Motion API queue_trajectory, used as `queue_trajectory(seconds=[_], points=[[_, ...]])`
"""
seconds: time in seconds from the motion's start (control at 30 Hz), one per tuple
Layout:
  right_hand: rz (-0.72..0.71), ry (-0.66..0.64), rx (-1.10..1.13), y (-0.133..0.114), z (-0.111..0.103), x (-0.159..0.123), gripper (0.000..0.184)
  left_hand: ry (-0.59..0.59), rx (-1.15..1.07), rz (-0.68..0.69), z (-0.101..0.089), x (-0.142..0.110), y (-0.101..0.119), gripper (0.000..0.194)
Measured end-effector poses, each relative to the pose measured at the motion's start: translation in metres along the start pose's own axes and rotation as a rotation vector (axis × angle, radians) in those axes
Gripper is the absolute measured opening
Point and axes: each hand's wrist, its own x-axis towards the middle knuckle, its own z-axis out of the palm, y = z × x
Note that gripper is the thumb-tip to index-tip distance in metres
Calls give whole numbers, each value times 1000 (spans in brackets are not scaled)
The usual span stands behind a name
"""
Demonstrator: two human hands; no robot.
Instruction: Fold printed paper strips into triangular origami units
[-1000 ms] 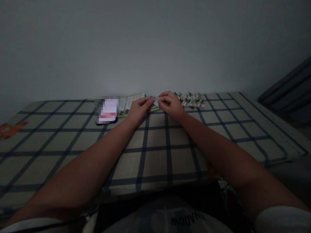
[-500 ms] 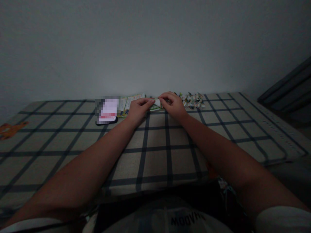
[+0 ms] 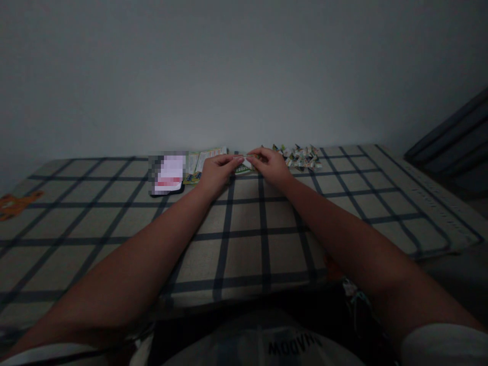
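My left hand (image 3: 216, 172) and my right hand (image 3: 271, 166) meet at the far side of the checked surface (image 3: 244, 223). Both pinch a small strip of printed paper (image 3: 245, 161) between thumb and fingertips, and the fingers cover most of it. A pile of small folded paper pieces (image 3: 302, 156) lies just right of my right hand. Printed paper sheets (image 3: 201, 160) lie left of my left hand.
A dark phone with a blurred screen (image 3: 168, 175) lies at the far left of the sheets. An orange patch (image 3: 15, 203) shows on the cloth's left edge. A pale wall rises behind, and a dark slanted panel (image 3: 453, 142) stands at right.
The paper strip between my fingers has been pressed narrower, and my right hand has shifted slightly toward the left hand. The arms stay in place.
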Motion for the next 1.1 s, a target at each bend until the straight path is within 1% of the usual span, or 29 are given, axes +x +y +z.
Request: queue_trajectory(seconds=[0.13, 0.4, 0.6, 0.67, 0.8, 0.9, 1.1], points=[[-29, -6, -38, -3, -1, 0, 18, 11, 11, -10, 0, 0, -1, 40], [-41, 4, -37, -1, -1, 0, 17, -4, 36, 39, -3, 3, -12, 44], [-61, -11, -54, -3, -1, -1, 17, 17, 92, 90, -3, 1, -5, 52], [-71, -14, -68, -4, -1, -1, 17, 26, 85, 83, -2, 1, -4, 53], [-62, -5, -77, -2, -1, 0, 17, -1, 67, 42, -1, 2, -7, 48], [-45, 5, -46, 1, -2, 1, 18, -28, 68, 56, -1, 2, -10, 47], [-17, -15, 34, 6, 1, 1, 26, 23, 67, 58, 1, 1, -4, 33]])
